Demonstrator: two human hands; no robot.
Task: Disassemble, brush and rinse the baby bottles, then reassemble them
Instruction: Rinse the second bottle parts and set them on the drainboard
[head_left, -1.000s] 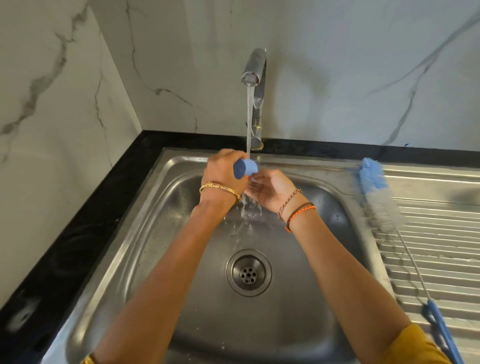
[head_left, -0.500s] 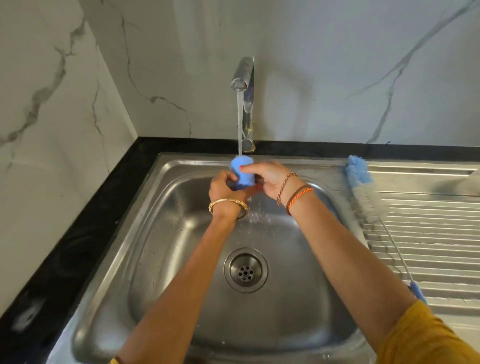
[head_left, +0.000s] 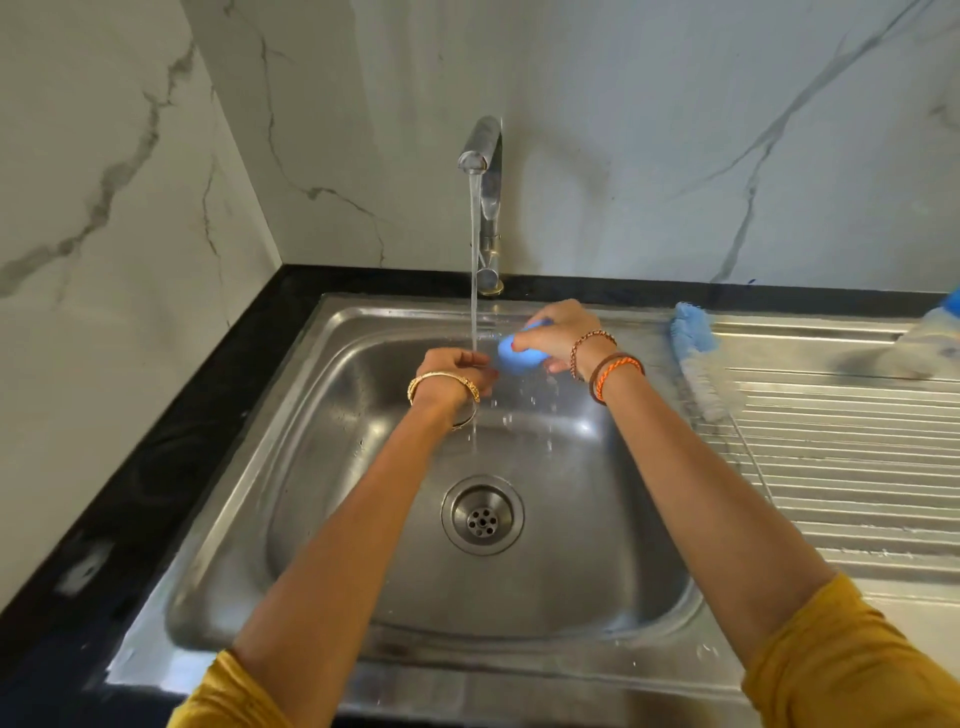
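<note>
Head view shows the blue bottle cap (head_left: 521, 357) has passed from the left hand (head_left: 457, 370), now loosely curled and apparently empty under the running tap (head_left: 480, 150), to the right hand (head_left: 556, 332) gripping it over the sink (head_left: 322, 467), so rinsing is probably nearly finished.

Right hand (head_left: 558, 332) around blue cap (head_left: 521, 357) beside tap stream (head_left: 474, 291), left hand (head_left: 460, 371) under it.

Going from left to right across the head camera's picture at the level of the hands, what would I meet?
Black counter → left hand → water stream → blue bottle cap gripped by the right hand → bottle brush → blurred bottle on the drainboard.
</note>
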